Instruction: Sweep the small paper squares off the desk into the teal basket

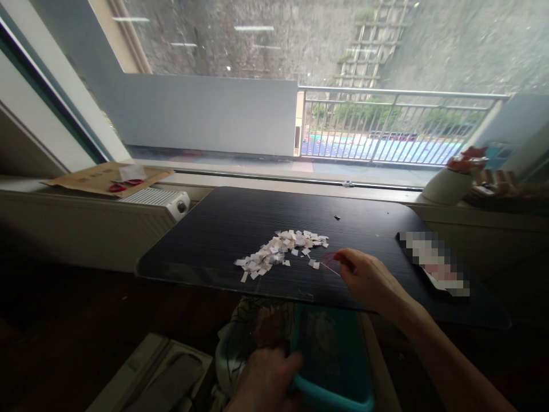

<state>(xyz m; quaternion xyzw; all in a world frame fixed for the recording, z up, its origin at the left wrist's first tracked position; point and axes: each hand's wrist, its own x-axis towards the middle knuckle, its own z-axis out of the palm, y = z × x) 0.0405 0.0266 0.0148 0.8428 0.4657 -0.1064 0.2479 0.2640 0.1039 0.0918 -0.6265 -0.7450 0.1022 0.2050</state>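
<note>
My right hand (365,278) is closed on a thin, pink, see-through piece with a curved edge and a straight edge (329,261), which looks like a protractor. It is held low over the dark tabletop (193,246), just right of a long heap of small white paper scraps (274,252). A few scraps lie loose beside its tip. Below the table's near edge, my left hand (271,371) grips the left rim of a teal plastic bin (338,395). Pale bits show dimly inside the bin, whose opening sits under the front of the table.
A dark flat item with a blurred-out surface (433,263) lies at the table's right. Red scissors (124,185) rest on brown paper (90,177) on the sill at left, above a radiator (158,200). A white pot (446,184) stands on the right sill. An open box (171,372) is below left.
</note>
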